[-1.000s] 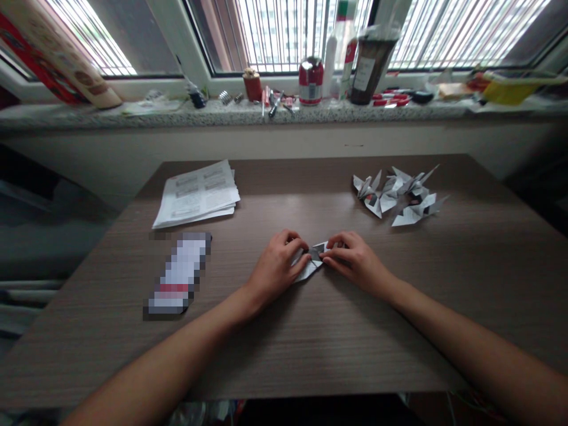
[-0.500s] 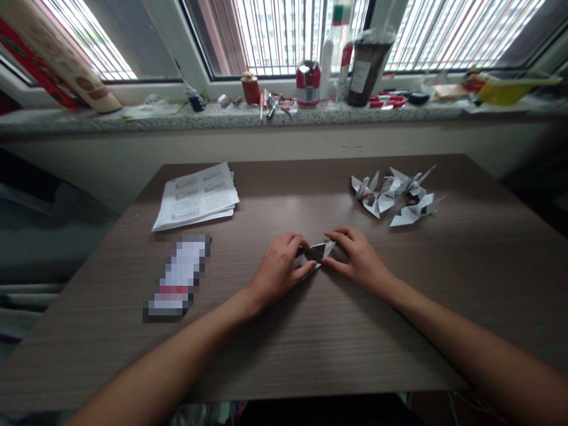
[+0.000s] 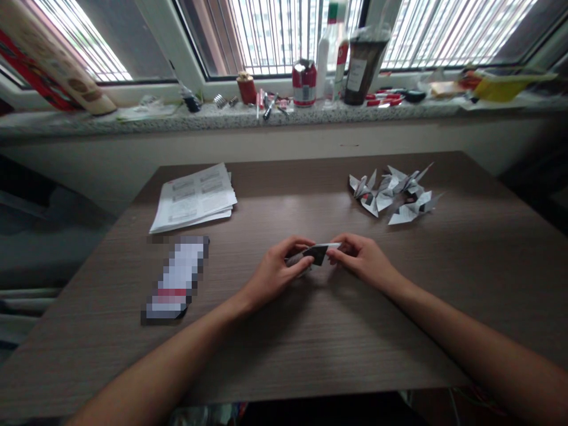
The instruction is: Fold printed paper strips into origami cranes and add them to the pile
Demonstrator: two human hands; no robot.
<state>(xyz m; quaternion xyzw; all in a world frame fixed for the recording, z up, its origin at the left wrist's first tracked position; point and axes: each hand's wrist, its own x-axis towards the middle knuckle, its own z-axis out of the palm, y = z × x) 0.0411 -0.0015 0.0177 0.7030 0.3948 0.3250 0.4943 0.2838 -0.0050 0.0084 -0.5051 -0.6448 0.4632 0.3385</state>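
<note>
A small folded paper [image 3: 318, 254], dark in the middle with white edges, is held between both hands above the middle of the brown table. My left hand [image 3: 284, 263] pinches its left part between thumb and fingers. On the other side, my right hand [image 3: 359, 254] has its right end between thumb and index finger. Farther back on the right lies a group of folded paper pieces [image 3: 399, 190] with pointed tips. At the back left rests a stack of printed sheets [image 3: 195, 198].
A blurred-out phone [image 3: 177, 278] lies on the table [image 3: 284, 355] left of my left forearm. Behind the table, the stone windowsill [image 3: 168, 124] bears a red can [image 3: 304, 84], a dark cup [image 3: 361, 71], a bottle, red-handled tools and a yellow container [image 3: 501, 87].
The folded paper has been tilted up, showing more of its dark face. My right hand's fingers have closed in on its right end. The view has shifted slightly.
</note>
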